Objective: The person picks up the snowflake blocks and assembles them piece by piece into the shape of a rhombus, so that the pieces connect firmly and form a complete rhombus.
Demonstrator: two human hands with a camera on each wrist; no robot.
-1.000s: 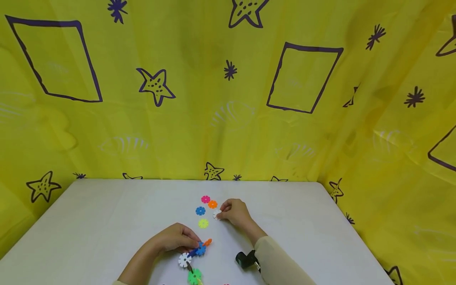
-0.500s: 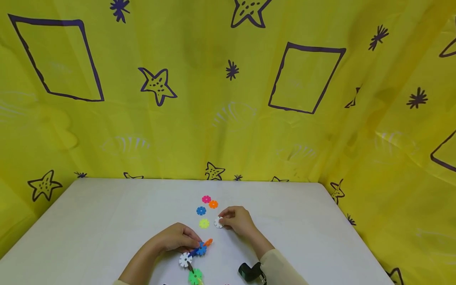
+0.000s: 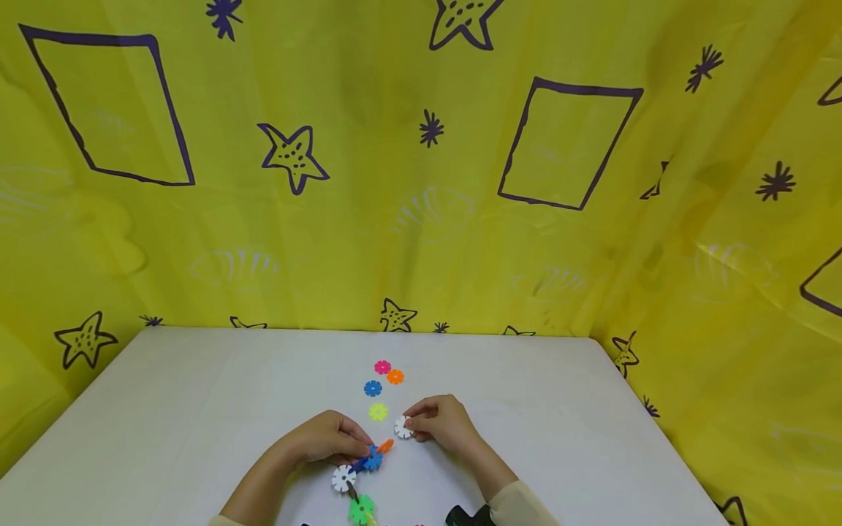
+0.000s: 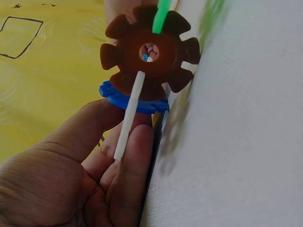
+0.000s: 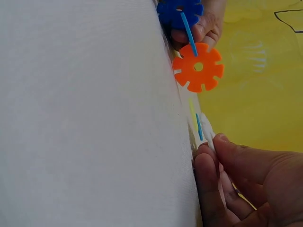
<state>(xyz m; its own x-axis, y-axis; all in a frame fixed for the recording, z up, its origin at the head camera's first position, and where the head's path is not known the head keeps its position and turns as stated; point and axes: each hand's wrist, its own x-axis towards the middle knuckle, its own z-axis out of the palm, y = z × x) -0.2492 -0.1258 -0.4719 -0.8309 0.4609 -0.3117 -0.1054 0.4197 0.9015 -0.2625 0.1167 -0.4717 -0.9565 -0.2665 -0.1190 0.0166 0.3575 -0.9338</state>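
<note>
In the head view, my left hand (image 3: 329, 438) grips a chain of slotted plastic snowflake discs near its upper end. An orange disc (image 3: 387, 446) ends the chain, slotted to a light blue disc (image 3: 373, 459). Below them follow a dark blue one, a white one (image 3: 343, 478), a brown disc (image 4: 125, 59) and a green disc (image 3: 361, 510). Thumb and fingers of my right hand (image 3: 450, 425) pinch a separate white disc (image 3: 400, 428), just right of and above the chain's orange end, not touching it. The right wrist view shows this white disc edge-on.
Loose pink (image 3: 383, 367), orange (image 3: 395, 377), blue (image 3: 373, 389) and yellow (image 3: 378, 412) discs lie flat on the white table (image 3: 559, 409), beyond the hands. A black object (image 3: 468, 516) sits by the right sleeve. Yellow patterned cloth (image 3: 368, 256) hangs behind the table.
My right hand has brought the white disc toward me, from beside the loose discs to near the chain's orange end. The left hand and chain have stayed nearly still.
</note>
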